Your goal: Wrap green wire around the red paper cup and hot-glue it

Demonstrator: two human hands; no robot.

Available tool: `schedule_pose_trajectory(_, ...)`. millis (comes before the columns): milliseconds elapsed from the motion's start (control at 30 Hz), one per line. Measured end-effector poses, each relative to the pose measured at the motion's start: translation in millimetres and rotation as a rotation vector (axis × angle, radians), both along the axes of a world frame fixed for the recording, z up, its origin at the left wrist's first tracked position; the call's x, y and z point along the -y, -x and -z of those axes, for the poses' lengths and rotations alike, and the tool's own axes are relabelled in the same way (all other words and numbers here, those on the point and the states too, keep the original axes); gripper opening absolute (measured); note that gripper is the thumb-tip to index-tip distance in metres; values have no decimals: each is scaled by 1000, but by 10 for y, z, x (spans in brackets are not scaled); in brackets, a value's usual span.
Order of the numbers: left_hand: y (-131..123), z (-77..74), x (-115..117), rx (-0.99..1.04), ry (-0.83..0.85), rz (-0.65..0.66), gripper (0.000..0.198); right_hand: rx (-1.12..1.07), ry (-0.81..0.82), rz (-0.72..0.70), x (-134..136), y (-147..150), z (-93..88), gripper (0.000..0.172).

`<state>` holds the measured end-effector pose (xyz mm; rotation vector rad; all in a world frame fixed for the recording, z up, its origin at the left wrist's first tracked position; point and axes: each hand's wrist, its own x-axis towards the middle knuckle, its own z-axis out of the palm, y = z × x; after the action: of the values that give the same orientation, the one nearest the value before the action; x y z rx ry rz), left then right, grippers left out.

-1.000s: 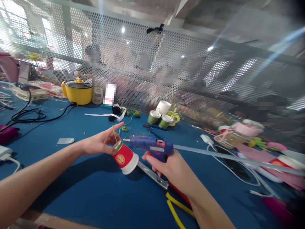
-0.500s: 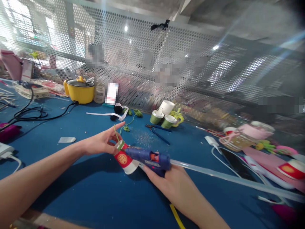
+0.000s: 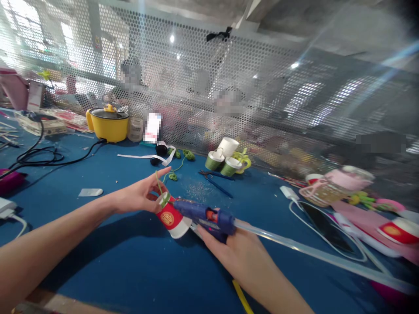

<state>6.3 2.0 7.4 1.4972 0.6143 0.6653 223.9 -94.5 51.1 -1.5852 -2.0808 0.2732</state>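
Note:
My left hand (image 3: 144,194) grips a red and white paper cup (image 3: 170,218) near its narrow end, the cup tilted above the table. Green yarn (image 3: 157,176) loops over the raised index finger and lies around that end of the cup. From there the strand trails to small green tangles on the table. My right hand (image 3: 235,244) is closed around a blue hot glue gun (image 3: 199,213); a long clear glue stick (image 3: 281,237) sticks out of its back. The gun's nozzle is at the yarn on the cup; I cannot tell whether it touches.
Pliers (image 3: 218,176) lie beyond the cup, before two green-wrapped cups (image 3: 214,160) and a white cup (image 3: 228,147). A yellow electric pot (image 3: 109,126) stands back left, its black cord across the table. At right are a phone (image 3: 324,226) with a cable and a jar (image 3: 322,192).
The view has shifted very slightly. Both hands, the cup and the glue gun hold almost the same position; the long glue stick hangs a little lower at its far right end.

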Motion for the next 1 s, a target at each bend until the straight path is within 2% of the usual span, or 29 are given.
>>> schedule_pose_trajectory(367,-1,36,-28,9,-80,20,100,28,1,-3,18,14,-48,18)
schedule_pose_trajectory(667,-3,49,-32,18,-116,12,100,7,27,2,57,21,-11,16)
schedule_pose_trajectory(833,1,55,-32,37,-114,39,98,82,-43,-5,32,16,-124,16)
schedule_pose_trajectory(1000,8,52,-35,47,-99,59,97,95,-40,-27,8,5,-208,19)
